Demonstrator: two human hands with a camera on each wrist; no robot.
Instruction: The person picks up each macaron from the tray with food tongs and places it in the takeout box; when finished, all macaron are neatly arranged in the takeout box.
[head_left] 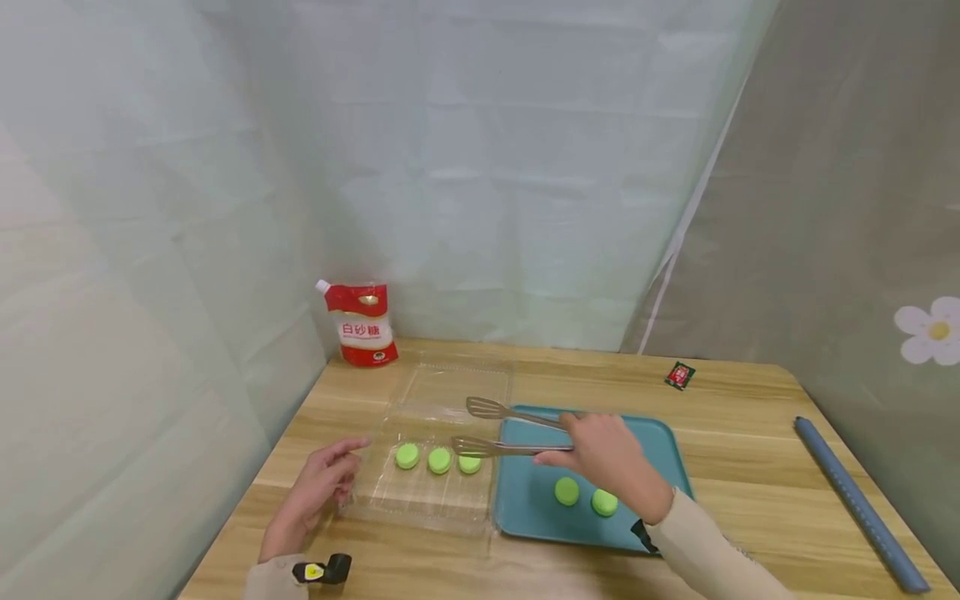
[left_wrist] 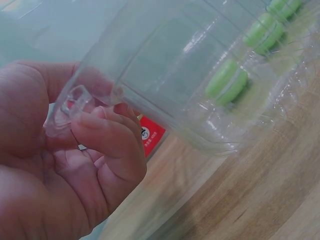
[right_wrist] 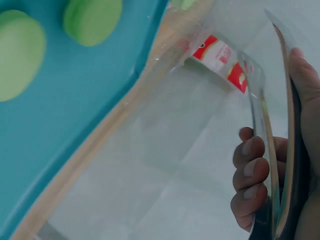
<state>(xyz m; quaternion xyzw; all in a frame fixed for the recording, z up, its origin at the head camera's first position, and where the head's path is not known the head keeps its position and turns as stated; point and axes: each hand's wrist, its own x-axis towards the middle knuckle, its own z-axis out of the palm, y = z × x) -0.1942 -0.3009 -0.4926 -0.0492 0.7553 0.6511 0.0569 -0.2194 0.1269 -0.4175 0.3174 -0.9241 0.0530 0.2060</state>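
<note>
My right hand [head_left: 607, 454] grips metal tongs [head_left: 517, 451] above a blue tray [head_left: 521, 512]; their slotted tips are spread apart and reach left over a clear plastic box [head_left: 420, 507]. Three green macarons [head_left: 407, 456] sit in a row in the box's front half, the rightmost partly hidden under the lower tong tip. Two more green macarons [head_left: 567, 491] lie on the tray, below my right hand. At the box's left side, my left hand [head_left: 318, 487] pinches the clear rim between thumb and fingers, as the left wrist view shows. Nothing shows between the tong tips.
A red and white sugar pouch [head_left: 363, 327] stands at the back left. A small dark green and red packet [head_left: 680, 375] lies at the back right. Along the table's right edge is a grey-blue bar [head_left: 858, 500]. Pale curtains [head_left: 480, 183] surround the table.
</note>
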